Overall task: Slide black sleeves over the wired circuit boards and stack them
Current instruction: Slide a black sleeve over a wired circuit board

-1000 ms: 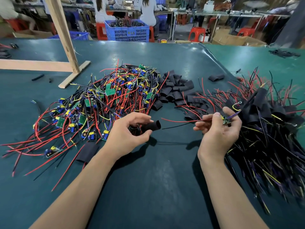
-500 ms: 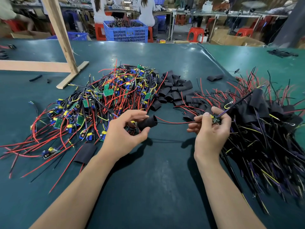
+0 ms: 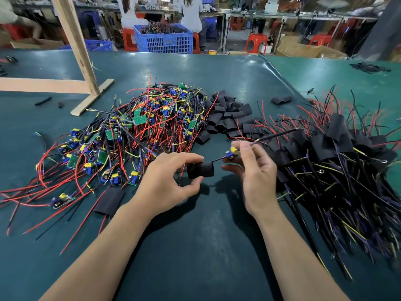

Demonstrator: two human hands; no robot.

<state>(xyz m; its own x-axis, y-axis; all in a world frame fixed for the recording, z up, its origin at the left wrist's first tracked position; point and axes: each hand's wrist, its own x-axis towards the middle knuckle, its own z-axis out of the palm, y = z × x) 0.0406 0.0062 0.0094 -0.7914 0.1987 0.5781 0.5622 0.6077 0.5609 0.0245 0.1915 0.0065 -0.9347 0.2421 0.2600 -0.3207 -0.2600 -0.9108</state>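
My left hand (image 3: 167, 181) pinches a black sleeve (image 3: 200, 169) between thumb and fingers, its open end facing right. My right hand (image 3: 255, 170) holds a small wired circuit board (image 3: 231, 153) by its blue and yellow parts, just right of the sleeve. The board's thin wires run into the sleeve's mouth, and a dark wire bundle sticks out up and to the right. A heap of bare wired boards (image 3: 134, 131) lies to the left. Loose black sleeves (image 3: 227, 118) lie in the middle. Sleeved boards are stacked in a pile (image 3: 338, 161) on the right.
The green table mat (image 3: 195, 246) stretches toward me. A flat sleeve (image 3: 108, 202) lies near my left wrist. A wooden stand (image 3: 86, 88) rises at the back left. A blue crate (image 3: 163, 38), red stools and seated people are beyond the table.
My hands have come together. The board in my right hand moved left toward the sleeve, and its red and black wires have gone into the sleeve's opening.
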